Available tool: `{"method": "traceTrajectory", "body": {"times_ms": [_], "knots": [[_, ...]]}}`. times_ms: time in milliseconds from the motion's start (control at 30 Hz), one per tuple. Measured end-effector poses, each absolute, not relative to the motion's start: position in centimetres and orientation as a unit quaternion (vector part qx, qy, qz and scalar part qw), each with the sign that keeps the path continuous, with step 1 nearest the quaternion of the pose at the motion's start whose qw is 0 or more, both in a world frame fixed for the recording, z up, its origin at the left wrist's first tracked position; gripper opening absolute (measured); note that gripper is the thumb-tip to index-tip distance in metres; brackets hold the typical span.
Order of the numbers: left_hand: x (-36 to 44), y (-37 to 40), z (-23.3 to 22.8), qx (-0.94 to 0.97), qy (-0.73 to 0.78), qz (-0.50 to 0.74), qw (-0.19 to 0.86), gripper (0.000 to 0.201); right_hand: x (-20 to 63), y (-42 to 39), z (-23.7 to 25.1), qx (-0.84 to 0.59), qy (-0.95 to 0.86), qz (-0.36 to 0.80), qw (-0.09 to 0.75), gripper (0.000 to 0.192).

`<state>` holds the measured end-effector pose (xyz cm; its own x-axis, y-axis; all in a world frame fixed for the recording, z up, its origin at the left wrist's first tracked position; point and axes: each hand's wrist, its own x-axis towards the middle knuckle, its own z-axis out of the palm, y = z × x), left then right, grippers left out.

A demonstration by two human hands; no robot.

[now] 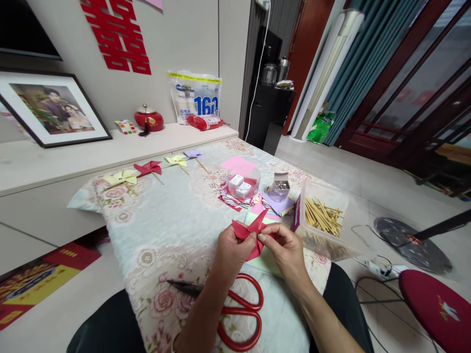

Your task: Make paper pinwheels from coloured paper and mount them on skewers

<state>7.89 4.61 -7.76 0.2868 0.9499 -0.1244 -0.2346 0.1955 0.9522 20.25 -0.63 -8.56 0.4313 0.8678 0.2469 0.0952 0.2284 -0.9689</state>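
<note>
The red folded-paper pinwheel [256, 223] is held just above the near part of the flower-patterned pale tablecloth [162, 220], between the person's two bare hands and over a pale green paper sheet [265, 264]. The left hand [233, 247] pinches its left side, thumb on top and fingers curled beneath; the right hand [287, 245] has thumb and forefinger closed on the paper close to the centre. Whether a pin sits between those fingertips is too small to tell. The step seems to be gathering the folded points at the middle, and to do it well the left thumb should press the overlapped tips flat on one spot, firmly enough that none springs loose, while the right fingertips work only at that centre. The blades are best left rounded; squeezing them flat would likely crease the thin paper. The tips should meet evenly, since an off-centre stack would probably turn unevenly. A light, level grip helps, with the forearms clear of the black-bladed, red-handled scissors [241, 311] lying beneath the left forearm. The small box of metal pins [281, 186] stands farther off, beyond the right hand.
</note>
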Motion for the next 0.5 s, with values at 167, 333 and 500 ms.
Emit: {"method": "traceTrajectory", "body": {"times_ms": [167,333,500], "knots": [[7.84,4.59,-7.87,0.461,0.402,0.443,0.655,0.018,20.13,-0.57,-8.49,-0.552,-0.429,0.299,0.649,0.005],[7.83,4.58,-7.59,0.462,0.398,0.439,0.660,0.016,20.18,-0.56,-8.36,-0.563,-0.428,0.296,0.642,0.006],[8.01,4.57,-7.36,0.443,0.399,0.435,0.675,0.014,20.47,-0.54,-8.48,-0.571,-0.431,0.292,0.634,0.008]]}}
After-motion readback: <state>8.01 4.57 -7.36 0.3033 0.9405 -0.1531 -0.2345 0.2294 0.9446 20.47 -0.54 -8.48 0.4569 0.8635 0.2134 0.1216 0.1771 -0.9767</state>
